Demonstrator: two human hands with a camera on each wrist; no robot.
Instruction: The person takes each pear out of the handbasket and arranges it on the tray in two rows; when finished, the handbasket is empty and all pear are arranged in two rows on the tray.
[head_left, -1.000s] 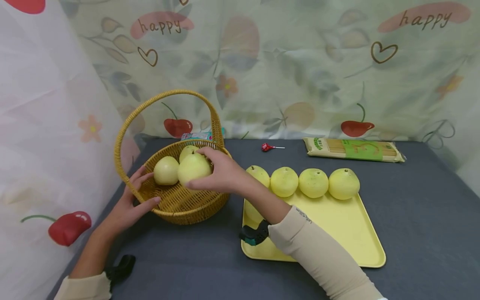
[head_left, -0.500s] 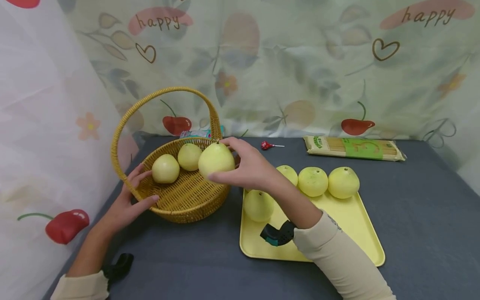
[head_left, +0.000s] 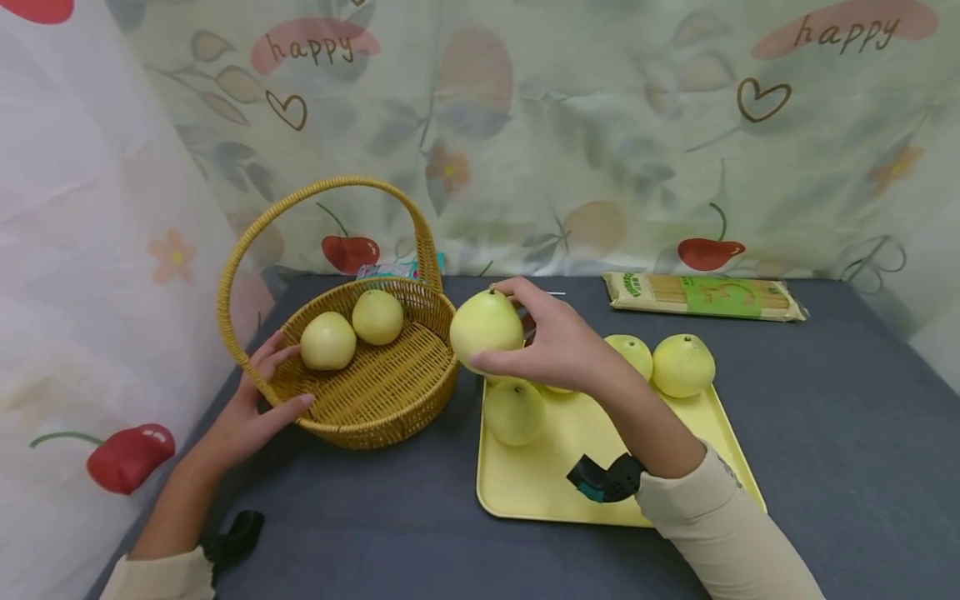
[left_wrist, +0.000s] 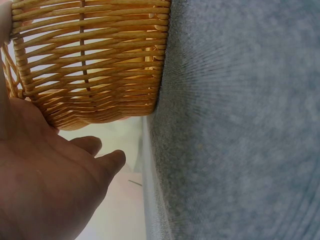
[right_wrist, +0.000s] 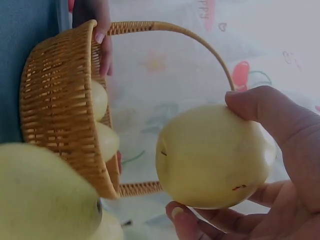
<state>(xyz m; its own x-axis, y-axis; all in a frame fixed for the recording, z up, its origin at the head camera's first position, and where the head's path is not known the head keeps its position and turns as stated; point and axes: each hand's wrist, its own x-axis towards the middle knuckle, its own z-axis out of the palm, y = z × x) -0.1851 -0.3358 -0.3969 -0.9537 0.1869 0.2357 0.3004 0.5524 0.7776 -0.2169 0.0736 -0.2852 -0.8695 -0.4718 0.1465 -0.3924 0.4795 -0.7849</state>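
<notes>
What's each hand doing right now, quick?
Left hand: closed, holding the wicker basket at its edge.
Right hand: closed, holding a pale yellow pear.

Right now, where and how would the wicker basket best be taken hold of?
Grip the basket probably by the top of its arched handle, wrapping it from above: the arch stands free over the opening, while two pale fruits lie inside and the left hand holds one side.
</notes>
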